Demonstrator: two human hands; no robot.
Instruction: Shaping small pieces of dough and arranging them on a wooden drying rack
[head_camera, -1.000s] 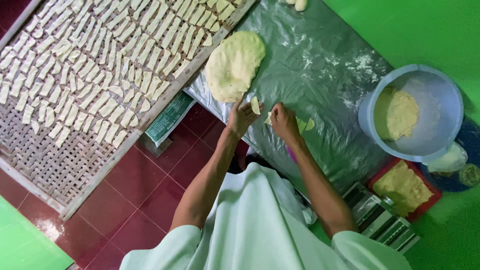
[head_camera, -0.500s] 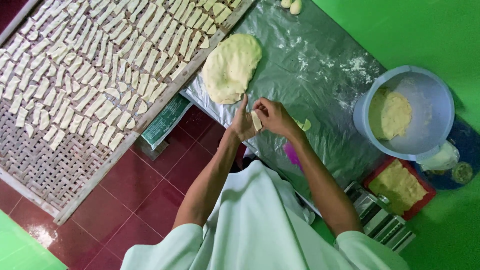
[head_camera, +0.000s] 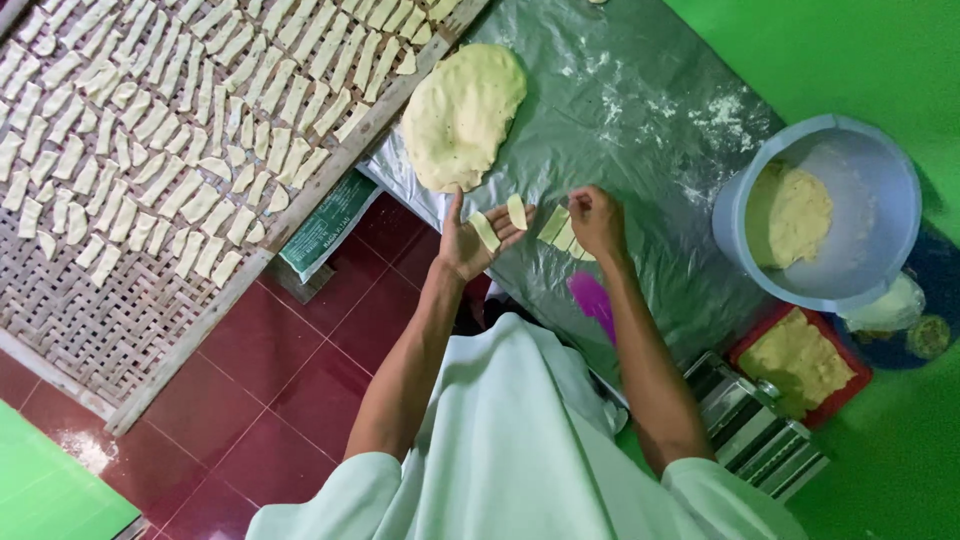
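Strips (head_camera: 497, 222) lie loose on the flat left hand (head_camera: 470, 243) (could slide off if tilted); right hand (head_camera: 596, 218) pinches more strips (head_camera: 560, 232).

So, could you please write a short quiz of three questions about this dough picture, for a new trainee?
1. True or false: the left hand lies palm up with two dough strips on it.
2. Where does the right hand rest? A) in the bucket B) on cut strips on the plastic sheet C) on the woven tray
3. Fill in: the flat round dough sheet lies between the woven tray and the ____ holding a lump of dough.

Key: 1 true; 2 B; 3 bucket.
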